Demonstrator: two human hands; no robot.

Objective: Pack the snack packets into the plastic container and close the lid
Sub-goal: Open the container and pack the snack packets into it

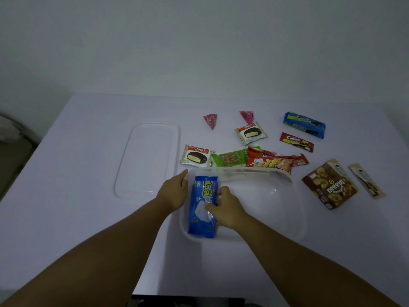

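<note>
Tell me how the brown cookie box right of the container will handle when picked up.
The brown cookie box looks like stiff cardboard with flat faces, so it probably keeps its shape and won't roll. It lies flat, so tipping seems unlikely. Its printed surface may be slightly slick.

One view only, worn on the head. Looks forward and steeply down onto a white table [66,218], close enough that both forearms run in from the bottom edge. Wide-angle, with the table's edges bowed. Faces a plain wall [199,41] beyond the far edge. No second view to share with.
</note>
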